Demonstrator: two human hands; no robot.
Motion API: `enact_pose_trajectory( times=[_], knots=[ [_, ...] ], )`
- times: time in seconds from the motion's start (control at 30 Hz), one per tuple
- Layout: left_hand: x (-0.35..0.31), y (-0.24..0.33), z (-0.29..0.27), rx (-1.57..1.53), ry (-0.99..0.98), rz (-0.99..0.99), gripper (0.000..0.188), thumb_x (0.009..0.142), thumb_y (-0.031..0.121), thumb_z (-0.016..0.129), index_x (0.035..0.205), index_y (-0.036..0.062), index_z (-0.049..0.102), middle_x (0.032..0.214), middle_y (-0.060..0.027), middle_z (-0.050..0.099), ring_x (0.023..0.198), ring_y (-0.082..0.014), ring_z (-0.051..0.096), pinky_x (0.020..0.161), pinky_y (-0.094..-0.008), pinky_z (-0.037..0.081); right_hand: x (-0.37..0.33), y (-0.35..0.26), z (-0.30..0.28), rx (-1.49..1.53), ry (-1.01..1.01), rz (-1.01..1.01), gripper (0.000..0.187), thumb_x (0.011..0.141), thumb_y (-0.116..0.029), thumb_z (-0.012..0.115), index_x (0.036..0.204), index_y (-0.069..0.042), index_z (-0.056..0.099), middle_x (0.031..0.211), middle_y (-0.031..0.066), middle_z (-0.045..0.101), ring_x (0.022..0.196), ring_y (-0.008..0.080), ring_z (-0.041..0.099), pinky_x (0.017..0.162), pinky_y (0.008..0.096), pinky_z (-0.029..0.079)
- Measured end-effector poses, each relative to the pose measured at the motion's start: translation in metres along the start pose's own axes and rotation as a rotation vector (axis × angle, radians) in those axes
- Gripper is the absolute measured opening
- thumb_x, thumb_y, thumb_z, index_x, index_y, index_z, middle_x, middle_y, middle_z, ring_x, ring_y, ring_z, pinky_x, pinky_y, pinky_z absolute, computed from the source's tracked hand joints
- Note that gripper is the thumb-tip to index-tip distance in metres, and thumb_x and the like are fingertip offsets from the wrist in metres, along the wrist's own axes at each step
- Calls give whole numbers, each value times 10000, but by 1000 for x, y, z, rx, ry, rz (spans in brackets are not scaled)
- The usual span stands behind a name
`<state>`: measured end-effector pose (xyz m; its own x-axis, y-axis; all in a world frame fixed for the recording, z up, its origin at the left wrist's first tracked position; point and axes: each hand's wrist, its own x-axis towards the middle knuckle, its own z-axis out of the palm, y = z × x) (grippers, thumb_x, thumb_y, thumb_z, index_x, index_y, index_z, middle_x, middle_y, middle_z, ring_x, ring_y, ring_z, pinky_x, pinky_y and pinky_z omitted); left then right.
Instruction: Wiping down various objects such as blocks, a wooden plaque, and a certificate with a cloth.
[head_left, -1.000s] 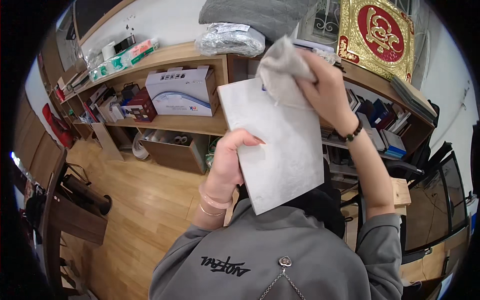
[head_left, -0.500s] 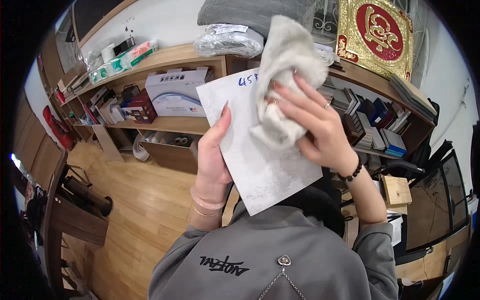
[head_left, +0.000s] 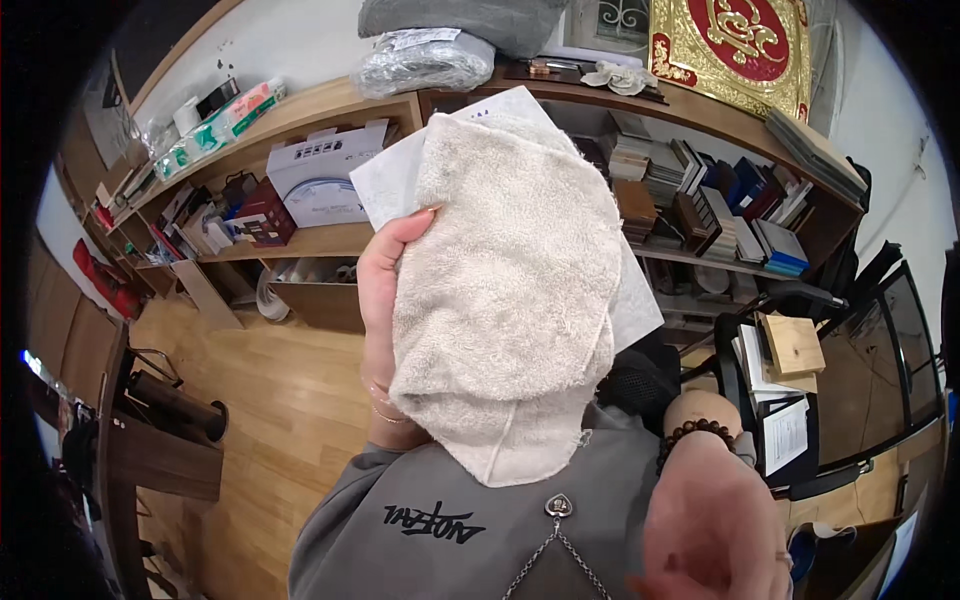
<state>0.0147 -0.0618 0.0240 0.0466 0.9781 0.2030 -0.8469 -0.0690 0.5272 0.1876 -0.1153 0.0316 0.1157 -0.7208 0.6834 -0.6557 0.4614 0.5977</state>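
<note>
My left hand [head_left: 383,285] grips a flat white panel [head_left: 637,305] by its left edge, and the thumb presses a cream terry cloth [head_left: 510,265] against its face. The cloth lies spread over most of the panel, leaving bare corners at the upper left, top and lower right. Its lower end hangs down before my grey sweatshirt [head_left: 430,490]. My right hand [head_left: 715,530] is off the cloth, low at the right and close to the camera. Motion smears its fingers, and nothing can be made out in them.
Beyond the panel runs a wooden shelf unit [head_left: 325,240] with books, boxes and sample boards. A wrapped bundle [head_left: 425,62] and a red-and-gold plaque [head_left: 740,45] stand on top. To the right are a wooden block [head_left: 793,343] and a dark-framed glass panel [head_left: 865,375]; a dark desk [head_left: 165,455] is at left.
My right hand has let go of the cloth and dropped to the lower right. The cloth now lies spread over the panel, under my left thumb.
</note>
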Motion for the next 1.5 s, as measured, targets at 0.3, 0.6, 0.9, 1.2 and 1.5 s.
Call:
enact_pose_trajectory(
  times=[0.3,0.6,0.9,1.2,1.5],
  knots=[
    [5,9,-14,-57,0,-129,327,798,195,525,1053,-8,552,955,-118,612,842,-215,598,782,-317,479,18,33,25,-479,261,124,192,788,189,442,747,88,599,595,13,479,608,77,555,790,146,490],
    [6,8,-7,-42,21,-160,315,796,194,527,1034,-10,559,931,-115,618,826,-215,601,774,-318,481,24,43,39,-700,493,-78,169,727,237,497,742,101,598,713,37,580,745,102,616,807,172,501],
    [9,8,-16,-23,65,-104,297,803,184,520,1023,-11,564,928,-116,616,826,-204,601,767,-308,486,20,50,46,-1005,667,-179,177,733,216,507,682,69,592,713,36,585,753,104,621,778,190,513],
    [9,11,-16,-23,45,-134,297,803,180,516,1023,-15,563,930,-120,615,819,-207,603,759,-307,490,21,53,46,-1100,759,-202,178,765,111,535,619,14,561,665,25,555,654,92,567,744,195,515],
    [9,12,-13,-21,59,-177,307,805,190,516,1030,-15,558,930,-124,615,819,-208,605,756,-308,492,6,7,5,-27,265,222,242,819,-120,560,595,-35,524,690,5,531,655,92,525,757,257,497]
  ],
)
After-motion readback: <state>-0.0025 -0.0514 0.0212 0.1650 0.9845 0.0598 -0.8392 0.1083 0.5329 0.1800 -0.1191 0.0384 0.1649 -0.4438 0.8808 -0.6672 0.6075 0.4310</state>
